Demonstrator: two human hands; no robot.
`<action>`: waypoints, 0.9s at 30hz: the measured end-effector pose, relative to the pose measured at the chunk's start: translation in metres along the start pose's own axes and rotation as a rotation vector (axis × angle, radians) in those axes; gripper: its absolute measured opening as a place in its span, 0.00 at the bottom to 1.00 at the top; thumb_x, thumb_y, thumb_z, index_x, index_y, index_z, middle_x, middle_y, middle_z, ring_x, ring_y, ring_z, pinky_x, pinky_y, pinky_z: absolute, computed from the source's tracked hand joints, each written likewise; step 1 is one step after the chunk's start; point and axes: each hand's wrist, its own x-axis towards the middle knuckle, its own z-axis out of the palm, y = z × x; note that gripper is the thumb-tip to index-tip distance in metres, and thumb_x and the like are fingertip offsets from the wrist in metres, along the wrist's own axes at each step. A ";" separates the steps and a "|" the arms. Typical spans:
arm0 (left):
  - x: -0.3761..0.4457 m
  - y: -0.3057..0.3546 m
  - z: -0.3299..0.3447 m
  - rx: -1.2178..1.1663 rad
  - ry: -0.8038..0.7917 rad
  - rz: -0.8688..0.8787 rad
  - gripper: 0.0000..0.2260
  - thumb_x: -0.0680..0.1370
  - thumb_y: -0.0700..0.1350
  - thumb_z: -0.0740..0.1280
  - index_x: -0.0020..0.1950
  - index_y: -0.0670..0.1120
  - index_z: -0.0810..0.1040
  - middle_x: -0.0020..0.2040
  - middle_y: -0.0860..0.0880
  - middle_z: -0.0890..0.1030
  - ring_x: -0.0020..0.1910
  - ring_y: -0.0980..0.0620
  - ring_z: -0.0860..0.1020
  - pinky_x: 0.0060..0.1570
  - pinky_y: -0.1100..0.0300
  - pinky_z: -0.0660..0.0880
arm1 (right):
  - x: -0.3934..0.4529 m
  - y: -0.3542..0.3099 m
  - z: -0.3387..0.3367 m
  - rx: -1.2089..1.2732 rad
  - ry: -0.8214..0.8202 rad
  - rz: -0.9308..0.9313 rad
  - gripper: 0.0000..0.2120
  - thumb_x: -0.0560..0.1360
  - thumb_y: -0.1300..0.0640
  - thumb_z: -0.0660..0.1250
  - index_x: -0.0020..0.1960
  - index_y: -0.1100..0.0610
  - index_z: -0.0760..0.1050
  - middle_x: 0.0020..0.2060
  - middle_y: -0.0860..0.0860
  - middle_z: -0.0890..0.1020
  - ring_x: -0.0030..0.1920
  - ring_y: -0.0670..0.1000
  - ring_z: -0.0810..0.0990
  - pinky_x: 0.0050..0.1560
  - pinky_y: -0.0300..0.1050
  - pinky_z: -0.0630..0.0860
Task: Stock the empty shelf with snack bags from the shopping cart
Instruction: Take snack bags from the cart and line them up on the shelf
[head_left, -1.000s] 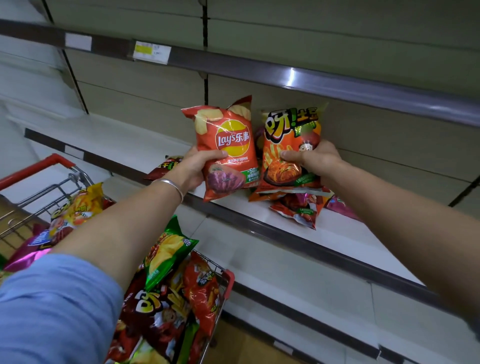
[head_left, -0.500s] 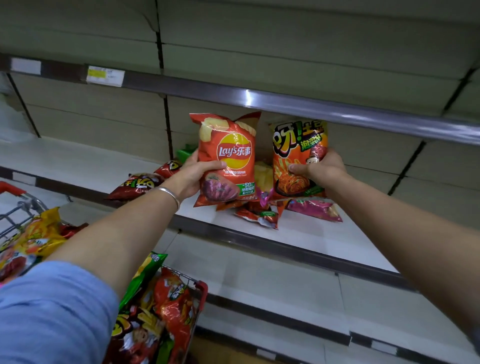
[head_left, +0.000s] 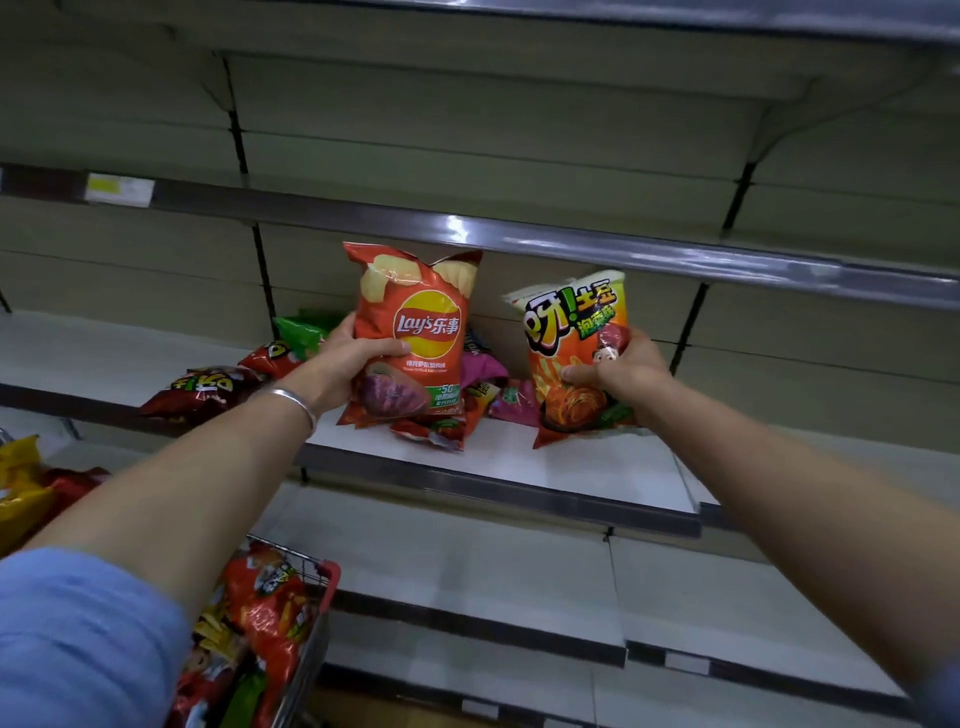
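Nearest the camera, below the shelf (head_left: 519, 467), the shopping cart (head_left: 327, 582) sits at the lower left with its red corner showing, and it holds more snack bags (head_left: 265, 603) in red, yellow and green, so the job looks well short of done.

Above the cart, the left hand (head_left: 348, 364) grips the red Lay's bag (head_left: 415, 332) by its lower left edge, thumb across the front, and holds it upright with its bottom just over the shelf board. To the right of it, the right hand (head_left: 623, 374) grips the orange fries bag (head_left: 576, 358) at its right side, fingers curled round the front; that bag is also upright, its bottom corner at the board.

Both bags look puffed with air, so they are probably very light, soft and crinkly, with a slick film and brittle contents. A hold on the side seam or lower edge seems best, with little squeeze; pressed hard, the chips could crush, and an upright bag may tip over.

Behind the two held bags, a loose heap of bags (head_left: 467, 405) lies flat on the shelf, red, pink and green, and a dark red bag (head_left: 208, 389) lies further left along it. This heap crowds the standing room at the back. The open board to the right of the heap looks like the easier spot.
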 end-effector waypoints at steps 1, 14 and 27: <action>-0.005 -0.001 0.006 -0.001 -0.005 0.004 0.32 0.69 0.37 0.77 0.69 0.49 0.70 0.60 0.44 0.81 0.57 0.41 0.81 0.56 0.44 0.79 | -0.005 0.003 -0.006 0.006 -0.014 0.000 0.32 0.63 0.56 0.83 0.61 0.54 0.72 0.53 0.50 0.81 0.54 0.54 0.79 0.59 0.54 0.77; -0.054 0.005 0.094 0.011 -0.144 0.010 0.37 0.62 0.42 0.81 0.69 0.48 0.72 0.59 0.43 0.83 0.57 0.41 0.82 0.55 0.43 0.79 | -0.050 0.032 -0.084 0.156 -0.040 -0.010 0.35 0.62 0.57 0.83 0.64 0.56 0.70 0.56 0.53 0.81 0.57 0.56 0.80 0.61 0.57 0.77; -0.073 0.027 0.231 -0.052 -0.396 0.070 0.34 0.64 0.43 0.77 0.69 0.45 0.71 0.60 0.42 0.82 0.58 0.41 0.82 0.52 0.47 0.80 | -0.082 0.059 -0.198 0.256 0.159 -0.047 0.20 0.68 0.60 0.78 0.56 0.55 0.74 0.49 0.52 0.83 0.48 0.54 0.82 0.52 0.51 0.80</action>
